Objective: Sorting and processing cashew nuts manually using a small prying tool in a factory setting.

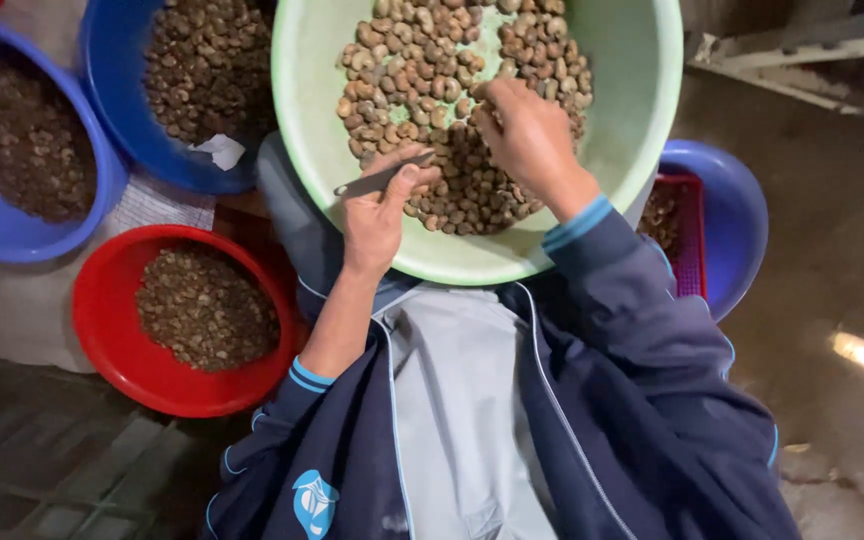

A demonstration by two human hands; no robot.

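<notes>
A pale green basin (642, 100) rests on my lap, holding a heap of brown nuts (422, 70). My left hand (377, 215) sits at the basin's near rim, shut on a small grey knife (377, 180) whose blade points left. My right hand (522, 130) reaches into the heap with its fingers curled over the nuts near the middle; whether it holds one is hidden. Both arms wear dark blue sleeves with light blue cuffs.
A red bowl (112, 330) of nuts sits on the floor at my left. Two blue basins (102, 170) (112, 80) with nuts stand beyond it. At the right, a red crate (692, 230) lies inside a blue basin (742, 220). Bare concrete floor spreads right.
</notes>
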